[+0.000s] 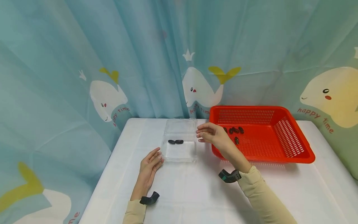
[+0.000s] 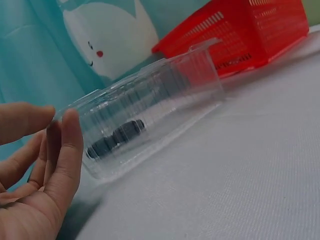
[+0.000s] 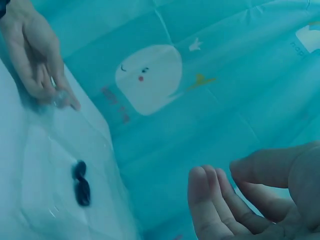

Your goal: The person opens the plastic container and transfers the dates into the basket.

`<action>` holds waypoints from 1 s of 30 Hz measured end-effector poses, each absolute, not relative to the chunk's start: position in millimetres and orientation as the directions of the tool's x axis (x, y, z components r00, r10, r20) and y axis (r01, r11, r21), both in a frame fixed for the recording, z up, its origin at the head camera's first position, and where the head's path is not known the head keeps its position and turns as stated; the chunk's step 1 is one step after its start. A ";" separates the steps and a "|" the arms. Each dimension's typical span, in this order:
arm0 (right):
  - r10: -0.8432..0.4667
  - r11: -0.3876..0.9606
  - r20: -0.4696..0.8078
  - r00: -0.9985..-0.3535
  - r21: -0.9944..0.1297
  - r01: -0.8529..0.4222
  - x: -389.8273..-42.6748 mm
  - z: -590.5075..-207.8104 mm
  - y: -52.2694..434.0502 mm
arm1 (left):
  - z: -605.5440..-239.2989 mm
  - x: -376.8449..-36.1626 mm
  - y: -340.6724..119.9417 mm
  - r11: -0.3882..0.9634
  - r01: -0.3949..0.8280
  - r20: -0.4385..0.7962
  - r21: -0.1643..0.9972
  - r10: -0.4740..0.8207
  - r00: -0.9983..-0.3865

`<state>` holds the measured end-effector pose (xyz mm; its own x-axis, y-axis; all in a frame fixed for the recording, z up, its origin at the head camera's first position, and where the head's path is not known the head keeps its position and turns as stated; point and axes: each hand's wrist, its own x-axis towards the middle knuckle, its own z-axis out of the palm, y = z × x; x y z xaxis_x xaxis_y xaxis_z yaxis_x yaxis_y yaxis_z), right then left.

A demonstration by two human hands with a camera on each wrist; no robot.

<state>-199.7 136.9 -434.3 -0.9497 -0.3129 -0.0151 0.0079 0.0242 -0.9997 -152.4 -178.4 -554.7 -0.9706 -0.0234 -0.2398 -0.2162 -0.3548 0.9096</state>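
Observation:
A clear plastic box (image 1: pixel 179 152) with its lid (image 1: pixel 180 126) folded back lies on the table. Two dark, glossy, date-like ovals (image 1: pixel 175 142) sit end to end inside it, along the hinge side. At its left side, my left hand (image 1: pixel 151 165) pinches the rim at a corner between thumb and finger, seen close in the left wrist view. My right hand (image 1: pixel 213 137) hovers between the box and the red basket (image 1: pixel 300 146), fingers loosely bent and holding nothing. Several more dark ovals (image 1: pixel 236 130) lie in the left part of the basket, partly behind my right hand.
The basket stands right of the box at the table's back edge. A white cloth covers the table (image 1: pixel 184 193). Behind it hangs a blue curtain (image 1: pixel 151 62) with whale prints. Black wrist bands (image 1: pixel 230 176) with camera mounts stick out from both wrists.

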 end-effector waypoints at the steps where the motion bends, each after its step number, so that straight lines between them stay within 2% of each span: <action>1: -0.314 0.009 -0.010 -0.949 -1.000 0.008 -199.8 -436.6 132.6 | -555.1 -152.4 -178.7 -0.359 -0.216 -0.240 0.908 -0.023 -0.971; 10: -0.336 -0.045 0.023 -0.942 -0.999 -0.009 -201.3 -463.6 97.4 | -558.0 -151.4 -180.4 -0.400 -0.213 -0.229 0.891 0.008 -0.973; 22: -0.203 -0.109 -0.181 -0.962 -0.973 0.206 -206.6 -493.2 64.4 | -562.2 -151.1 -182.9 -0.415 -0.212 -0.223 0.885 0.022 -0.975; 30: -0.168 -0.034 -0.294 -0.941 -0.952 0.303 -209.5 -495.0 51.2 | -563.1 -152.7 -182.4 -0.416 -0.214 -0.222 0.884 0.032 -0.975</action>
